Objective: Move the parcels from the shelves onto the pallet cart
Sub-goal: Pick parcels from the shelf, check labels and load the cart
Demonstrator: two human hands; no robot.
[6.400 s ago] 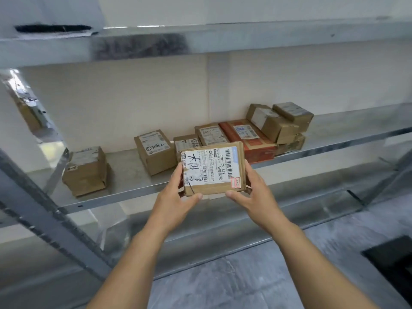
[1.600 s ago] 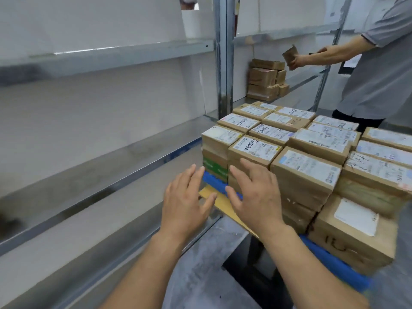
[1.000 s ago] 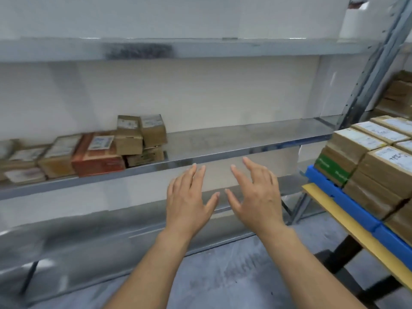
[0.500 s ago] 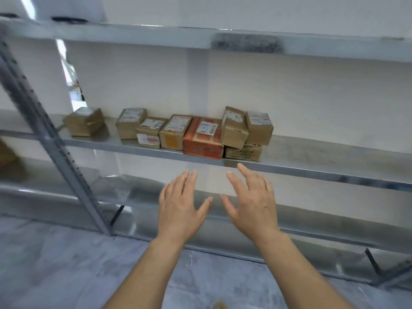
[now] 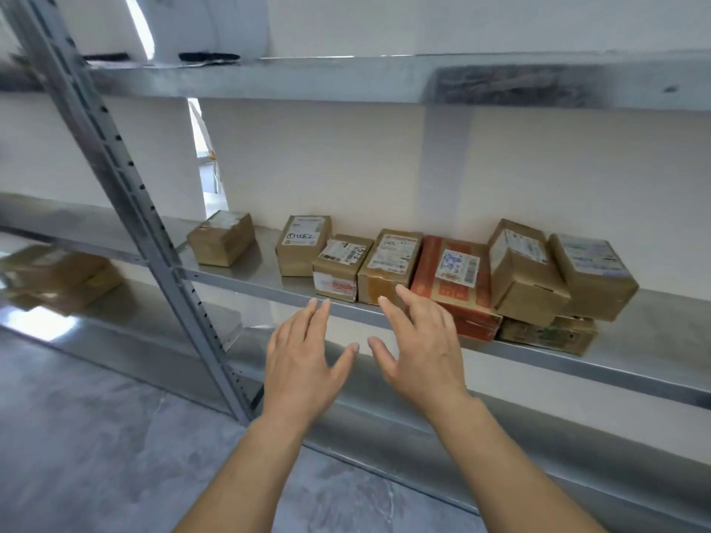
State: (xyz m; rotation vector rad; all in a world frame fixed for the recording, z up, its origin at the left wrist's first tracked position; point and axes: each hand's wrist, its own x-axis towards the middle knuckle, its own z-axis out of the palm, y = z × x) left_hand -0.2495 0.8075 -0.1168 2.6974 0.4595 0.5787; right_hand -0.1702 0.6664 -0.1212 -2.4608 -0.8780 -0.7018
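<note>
Several cardboard parcels stand in a row on the middle metal shelf. A lone brown box is at the left, then a labelled box, a small box, a taller brown box, a red-orange box and two tilted brown boxes resting on a flat one. My left hand and my right hand are both empty with fingers spread, just in front of the shelf edge below the small and taller boxes. The pallet cart is out of view.
A slanted perforated steel upright crosses the left side. An upper shelf runs overhead and a lower shelf sits beneath. More parcels lie blurred at far left. Grey floor below.
The view turned from the loaded cart back to the shelf and closed in on the parcels. Both empty hands have risen toward the shelf edge.
</note>
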